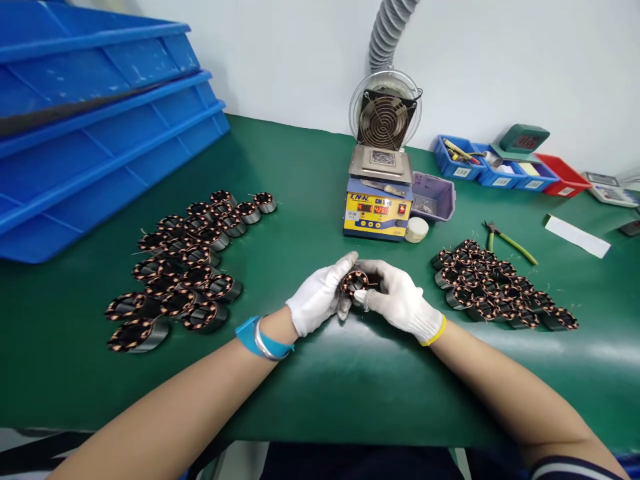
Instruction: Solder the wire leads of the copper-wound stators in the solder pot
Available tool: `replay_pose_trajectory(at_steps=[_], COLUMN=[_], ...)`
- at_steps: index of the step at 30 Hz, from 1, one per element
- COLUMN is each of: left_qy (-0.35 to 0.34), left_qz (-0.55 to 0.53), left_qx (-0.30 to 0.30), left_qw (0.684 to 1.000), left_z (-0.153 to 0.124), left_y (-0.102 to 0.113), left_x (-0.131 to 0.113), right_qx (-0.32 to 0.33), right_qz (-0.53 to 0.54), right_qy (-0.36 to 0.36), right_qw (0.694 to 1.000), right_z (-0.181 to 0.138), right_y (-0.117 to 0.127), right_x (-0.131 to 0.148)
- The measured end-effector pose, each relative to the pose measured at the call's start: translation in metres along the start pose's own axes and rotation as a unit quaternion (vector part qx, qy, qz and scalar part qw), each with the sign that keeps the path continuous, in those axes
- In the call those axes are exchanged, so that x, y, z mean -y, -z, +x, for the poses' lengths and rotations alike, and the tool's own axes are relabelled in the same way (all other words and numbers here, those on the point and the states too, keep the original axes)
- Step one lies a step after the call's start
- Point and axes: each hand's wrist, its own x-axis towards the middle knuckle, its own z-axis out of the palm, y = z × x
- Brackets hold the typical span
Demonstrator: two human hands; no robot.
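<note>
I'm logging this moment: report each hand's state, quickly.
Left hand: closed, holding a copper-wound ring from one side.
Right hand: closed, holding the same ring from the other side.

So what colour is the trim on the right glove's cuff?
Yellow; the cuff trim shows in the head view.

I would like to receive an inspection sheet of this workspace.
Surface: smooth green tabletop, shiny at right.
Work pieces: copper-wound, ring-shaped dark core held; similar cores grouped at left and right.
Clutter: green-handled pliers and white paper strip at right.
Hands: white-gloved left hand and white-gloved right hand both hold the core.
Cables: thin pale lines at far right, perhaps cables; too small to tell.
Surroundings: stacked blue plastic trays at left; blue-and-yellow boxy unit ahead; grey ribbed duct above.
</note>
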Motion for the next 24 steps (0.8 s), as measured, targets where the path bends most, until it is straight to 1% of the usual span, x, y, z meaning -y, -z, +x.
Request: replay_pose_trajectory(at_steps=[3,4,6,8,9,12,15,18,19,20,22,23,24], left_qy=[-0.017,-0.014,-0.001,-0.009,-0.026,-0.076,-0.095,-0.121,-0.12,-0.113,-0.084,-0.079,-0.089], left_qz=[0.014,0.011,-0.003,0.015,0.037,0.098,0.124,0.188,0.207,0.22,0.216,0.195,0.162], left_qx=[0.016,0.028,0.07,0.107,0.11,0.078,0.041,-0.027,-0.036,-0.033,0.003,0.019,0.025], left_qw=[1.0,0.999,0.998,0.994,0.993,0.989,0.987,0.974,0.97,0.968,0.973,0.977,0.983], left_z=[0.001,0.001,0.002,0.001,0.001,-0.001,-0.003,-0.003,-0.004,-0.004,-0.005,-0.006,-0.006], left_y=[0.003,0.005,0.01,0.013,0.014,0.013,0.009,0.007,0.007,0.009,0.014,0.017,0.021], left_x=[-0.002,-0.002,-0.004,-0.004,-0.003,0.0,0.004,0.004,0.003,0.001,-0.007,-0.012,-0.017], right_qx=[-0.014,-0.023,-0.046,-0.065,-0.068,-0.039,-0.012,-0.038,-0.045,-0.046,-0.042,-0.042,-0.046], right_qz=[0.096,0.124,0.164,0.173,0.169,0.15,0.117,0.097,0.098,0.104,0.119,0.127,0.134], right_qy=[-0.054,-0.078,-0.112,-0.118,-0.112,-0.088,-0.055,-0.04,-0.039,-0.038,-0.045,-0.053,-0.062], right_qw=[0.994,0.989,0.979,0.976,0.977,0.984,0.992,0.994,0.993,0.993,0.991,0.99,0.988], right_z=[0.003,0.004,0.007,0.009,0.01,0.012,0.012,0.011,0.011,0.011,0.011,0.011,0.011], right_y=[-0.002,-0.001,0.0,0.003,0.004,0.009,0.012,0.011,0.01,0.009,0.008,0.008,0.008], right_x=[0.0,0.0,0.0,-0.002,-0.004,-0.01,-0.014,-0.017,-0.016,-0.016,-0.013,-0.011,-0.009])
